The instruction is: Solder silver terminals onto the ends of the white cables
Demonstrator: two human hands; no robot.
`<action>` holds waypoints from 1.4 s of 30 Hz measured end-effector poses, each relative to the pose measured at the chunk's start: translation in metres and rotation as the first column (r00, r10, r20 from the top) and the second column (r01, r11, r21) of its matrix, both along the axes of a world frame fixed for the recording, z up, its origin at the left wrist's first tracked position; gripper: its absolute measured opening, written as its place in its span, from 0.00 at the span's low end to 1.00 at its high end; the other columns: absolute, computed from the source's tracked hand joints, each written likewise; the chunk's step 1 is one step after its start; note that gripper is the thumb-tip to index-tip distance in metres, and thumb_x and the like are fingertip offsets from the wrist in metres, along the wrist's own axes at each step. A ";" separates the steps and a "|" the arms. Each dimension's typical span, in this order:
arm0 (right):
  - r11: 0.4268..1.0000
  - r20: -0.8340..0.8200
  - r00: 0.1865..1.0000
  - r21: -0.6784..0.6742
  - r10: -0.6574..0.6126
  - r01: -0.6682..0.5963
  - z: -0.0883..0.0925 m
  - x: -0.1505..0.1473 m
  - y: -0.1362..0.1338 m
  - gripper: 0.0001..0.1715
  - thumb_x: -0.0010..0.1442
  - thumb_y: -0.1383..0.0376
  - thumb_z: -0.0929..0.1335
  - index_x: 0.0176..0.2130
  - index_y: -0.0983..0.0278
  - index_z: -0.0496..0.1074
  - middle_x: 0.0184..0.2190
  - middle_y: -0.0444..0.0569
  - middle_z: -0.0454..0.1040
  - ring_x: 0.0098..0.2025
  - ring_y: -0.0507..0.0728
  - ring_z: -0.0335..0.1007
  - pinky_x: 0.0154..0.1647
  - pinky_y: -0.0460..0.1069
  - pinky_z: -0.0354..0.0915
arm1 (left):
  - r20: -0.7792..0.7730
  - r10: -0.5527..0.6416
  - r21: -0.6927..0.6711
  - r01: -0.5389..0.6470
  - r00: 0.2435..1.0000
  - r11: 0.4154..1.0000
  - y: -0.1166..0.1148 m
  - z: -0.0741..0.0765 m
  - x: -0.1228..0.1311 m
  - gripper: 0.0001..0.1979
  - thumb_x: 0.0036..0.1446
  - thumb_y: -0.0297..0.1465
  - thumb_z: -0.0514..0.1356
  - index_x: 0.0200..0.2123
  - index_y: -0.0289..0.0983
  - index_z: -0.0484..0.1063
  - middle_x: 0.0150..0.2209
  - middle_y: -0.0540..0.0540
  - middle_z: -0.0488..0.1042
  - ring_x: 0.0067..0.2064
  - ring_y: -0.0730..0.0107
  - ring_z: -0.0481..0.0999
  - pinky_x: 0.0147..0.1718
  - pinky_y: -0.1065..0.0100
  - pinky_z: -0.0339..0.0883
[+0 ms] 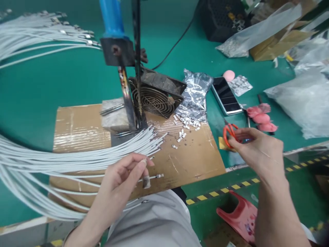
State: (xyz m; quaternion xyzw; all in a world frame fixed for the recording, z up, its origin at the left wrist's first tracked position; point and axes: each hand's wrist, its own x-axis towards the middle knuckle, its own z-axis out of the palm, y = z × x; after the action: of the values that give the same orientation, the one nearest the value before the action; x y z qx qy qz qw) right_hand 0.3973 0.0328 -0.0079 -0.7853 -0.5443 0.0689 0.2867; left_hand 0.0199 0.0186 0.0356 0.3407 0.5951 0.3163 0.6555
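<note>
My left hand [125, 175] pinches one thin white cable [154, 177] near its metal-tipped end, low over the cardboard sheet [185, 157]. A bundle of white cables [77, 159] sweeps in from the left, with its tips resting on the cardboard just above that hand. My right hand [257, 147] hovers at the cardboard's right edge with fingers curled, right beside orange-handled scissors [229, 132]; I cannot tell whether it grips anything. Small metal connector shells [186, 125] lie scattered on the cardboard between the hands and a foil bag [196, 92].
A blue-handled press stand [120, 51] and a black fan [156, 94] rise behind the cardboard. A phone [226, 96], pink objects [262, 118], plastic bags [303, 99] and a cardboard box [277, 43] crowd the right. More white cables [38, 37] lie far left. A pink stool [239, 216] sits below.
</note>
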 end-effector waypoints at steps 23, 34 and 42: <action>0.636 -0.292 0.614 -0.023 0.733 -0.771 0.009 -0.166 -0.020 0.27 0.59 0.69 0.72 0.25 0.58 0.49 0.21 0.36 0.54 0.23 0.49 0.45 0.24 0.48 0.45 | 0.060 -0.005 -0.022 0.006 0.998 1.000 -0.011 0.004 -0.006 0.17 0.64 0.46 0.73 0.37 0.38 0.81 0.28 0.50 0.75 0.26 0.74 0.63 0.26 0.70 0.50; 0.624 -0.251 0.600 0.019 0.759 -0.781 0.010 -0.167 -0.018 0.22 0.55 0.73 0.68 0.26 0.58 0.48 0.21 0.36 0.53 0.23 0.50 0.43 0.24 0.48 0.43 | 0.062 0.003 -0.036 0.000 0.998 0.999 -0.013 0.005 -0.005 0.18 0.64 0.47 0.73 0.35 0.38 0.81 0.27 0.50 0.74 0.27 0.74 0.61 0.27 0.70 0.49; 0.670 -0.251 0.633 0.099 0.732 -0.736 0.003 -0.170 -0.022 0.21 0.57 0.73 0.69 0.25 0.59 0.52 0.19 0.36 0.57 0.22 0.49 0.46 0.25 0.49 0.44 | 0.067 0.038 -0.041 -0.036 0.997 0.999 -0.012 0.007 0.000 0.14 0.62 0.43 0.73 0.34 0.38 0.82 0.26 0.51 0.73 0.27 0.73 0.64 0.27 0.70 0.52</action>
State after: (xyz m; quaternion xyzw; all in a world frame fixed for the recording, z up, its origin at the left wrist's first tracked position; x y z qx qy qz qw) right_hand 0.2277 0.0105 -0.0047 -0.4811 -0.7714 0.2889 0.3000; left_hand 0.0196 0.0067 0.0427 0.3055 0.5849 0.3278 0.6761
